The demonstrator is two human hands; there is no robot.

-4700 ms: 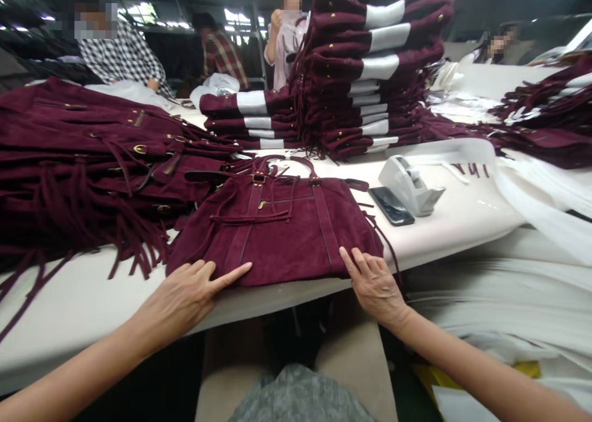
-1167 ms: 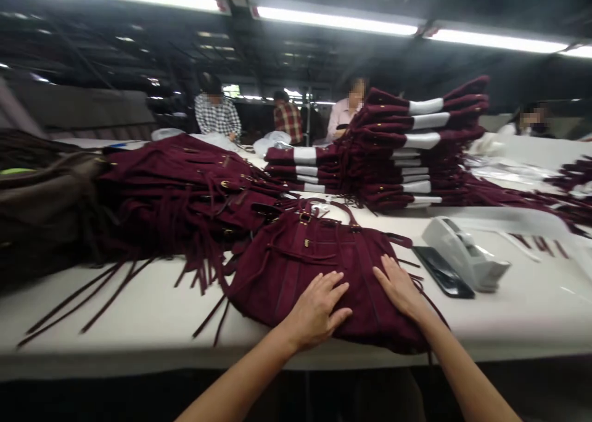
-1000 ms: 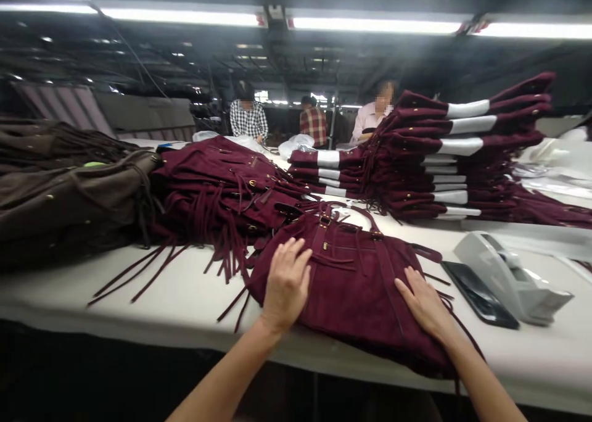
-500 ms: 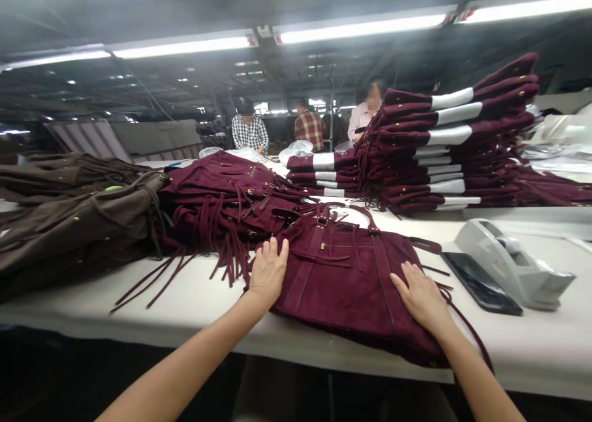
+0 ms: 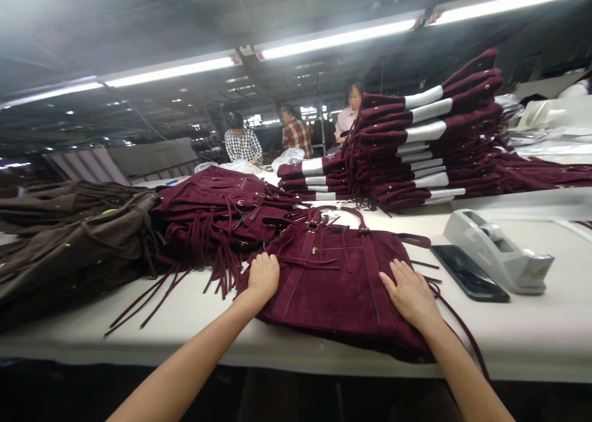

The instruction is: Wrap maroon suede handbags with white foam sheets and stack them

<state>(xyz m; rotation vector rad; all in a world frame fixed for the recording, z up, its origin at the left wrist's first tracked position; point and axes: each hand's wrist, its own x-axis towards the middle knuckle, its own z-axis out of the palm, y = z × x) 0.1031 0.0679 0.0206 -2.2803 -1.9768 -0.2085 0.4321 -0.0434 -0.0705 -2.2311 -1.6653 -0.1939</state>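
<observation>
A maroon suede bag (image 5: pixel 333 286) lies flat at the front of the white table (image 5: pixel 518 342), its handles pointing away from me. On the bag's left edge rests my left hand (image 5: pixel 264 275), its fingers curled over the material. My right hand (image 5: pixel 411 291) lies on the bag's right side with its fingers spread. Thin cords trail from the bag's right side over the table.
Fringed maroon bags (image 5: pixel 213 206) and brown bags (image 5: pixel 78 243) are heaped at left. A tall maroon stack with white bands (image 5: pixel 430 144) stands behind. At right are a black phone (image 5: pixel 469 274) and a grey tape dispenser (image 5: pixel 502 255). People stand beyond the table.
The view has shifted and tilted slightly. My left hand's fingers, stretched out before, are now curled on the bag's edge. My right hand remains spread on the bag.
</observation>
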